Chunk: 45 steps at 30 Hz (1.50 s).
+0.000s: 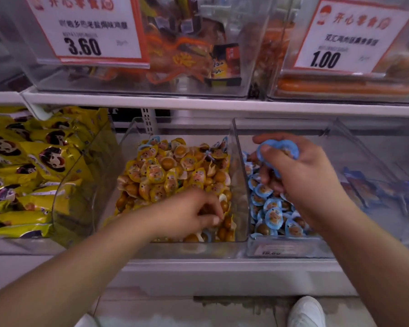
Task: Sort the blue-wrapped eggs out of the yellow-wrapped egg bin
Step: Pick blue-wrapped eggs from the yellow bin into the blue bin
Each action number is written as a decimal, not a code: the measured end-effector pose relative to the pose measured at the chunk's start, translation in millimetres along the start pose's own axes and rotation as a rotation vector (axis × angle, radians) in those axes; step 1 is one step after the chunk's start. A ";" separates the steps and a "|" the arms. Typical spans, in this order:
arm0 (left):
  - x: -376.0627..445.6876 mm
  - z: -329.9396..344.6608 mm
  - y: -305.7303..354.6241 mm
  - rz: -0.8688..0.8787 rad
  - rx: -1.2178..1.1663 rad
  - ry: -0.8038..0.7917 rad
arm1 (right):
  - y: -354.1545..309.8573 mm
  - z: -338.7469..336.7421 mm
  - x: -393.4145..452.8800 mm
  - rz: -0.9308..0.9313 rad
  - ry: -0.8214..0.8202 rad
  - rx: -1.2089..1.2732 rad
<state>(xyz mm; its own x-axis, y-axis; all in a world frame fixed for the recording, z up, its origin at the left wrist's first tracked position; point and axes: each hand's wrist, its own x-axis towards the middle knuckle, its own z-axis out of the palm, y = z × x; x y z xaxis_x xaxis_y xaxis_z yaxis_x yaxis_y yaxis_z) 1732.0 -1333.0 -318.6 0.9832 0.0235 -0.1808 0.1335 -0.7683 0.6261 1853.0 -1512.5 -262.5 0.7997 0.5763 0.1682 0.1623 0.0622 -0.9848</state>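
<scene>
Now my right hand [300, 171] grips several blue-wrapped eggs [278, 149] above the blue bin [291, 246], and my left hand [189, 213] pinches inside the yellow bin [240, 161]; some may slip back.

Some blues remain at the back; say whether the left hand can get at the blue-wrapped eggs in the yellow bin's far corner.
Probably yes: the left hand is in the open-topped yellow bin, and nothing covers the blue-wrapped eggs.
</scene>
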 end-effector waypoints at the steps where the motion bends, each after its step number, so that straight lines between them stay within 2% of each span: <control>1: 7.7 4.6 1.8 0.010 0.178 -0.168 | 3.9 -4.0 2.9 0.021 0.016 -0.005; 3: 23.5 9.8 14.1 0.035 0.546 -0.328 | 12.2 -7.3 6.9 0.057 0.031 -0.062; 6: 35.1 16.6 26.7 0.057 0.979 -0.336 | 18.8 -5.3 5.6 0.086 0.016 -0.153; 10: 30.8 20.9 23.0 -0.039 1.144 -0.348 | 21.5 -1.2 1.0 0.039 -0.067 -0.190; 13: 30.8 21.8 19.4 0.000 1.182 -0.277 | 23.9 0.3 -3.7 -0.011 -0.094 -0.200; 18: 23.7 19.2 -1.4 0.093 0.967 -0.134 | 25.0 -8.2 -5.5 -0.012 -0.080 -0.195; 23: 23.0 20.9 -12.1 0.009 0.662 0.059 | 26.1 -13.1 -2.0 0.001 -0.039 -0.191; 26: 13.5 7.7 -7.2 -0.099 0.175 0.192 | 26.0 -14.5 0.2 0.005 -0.021 -0.186; 28: 4.0 -11.2 -1.1 -0.137 -0.134 0.369 | 26.5 -13.8 1.5 0.009 -0.010 -0.164; 30: -5.2 -30.4 4.5 -0.111 -0.354 0.576 | 24.6 -9.3 1.0 -0.006 0.019 -0.127; 32: -13.4 -39.0 16.3 -0.084 -0.483 0.692 | 20.6 -1.1 -1.5 -0.027 0.060 -0.058; 35: -16.7 -31.5 41.1 -0.025 -0.415 0.743 | 12.6 13.0 -9.3 0.051 0.026 0.094; 39: -4.6 -5.3 75.0 0.144 -0.389 0.816 | 1.9 23.2 -23.4 0.291 -0.191 0.304; 42: 4.6 3.5 89.8 0.201 -0.240 0.880 | -3.7 17.1 -25.1 0.295 -0.245 0.383; 45: 8.9 1.3 80.2 0.294 -0.140 0.877 | -0.6 -1.1 -14.8 0.267 -0.211 0.390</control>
<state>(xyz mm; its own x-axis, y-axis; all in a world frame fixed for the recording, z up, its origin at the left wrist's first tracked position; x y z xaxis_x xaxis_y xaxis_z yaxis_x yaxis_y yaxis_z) 1751.3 -1395.2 -271.0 0.7145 0.3590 0.6006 -0.1774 -0.7373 0.6518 1841.8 -1521.9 -264.3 0.6433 0.7629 -0.0645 -0.2915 0.1661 -0.9421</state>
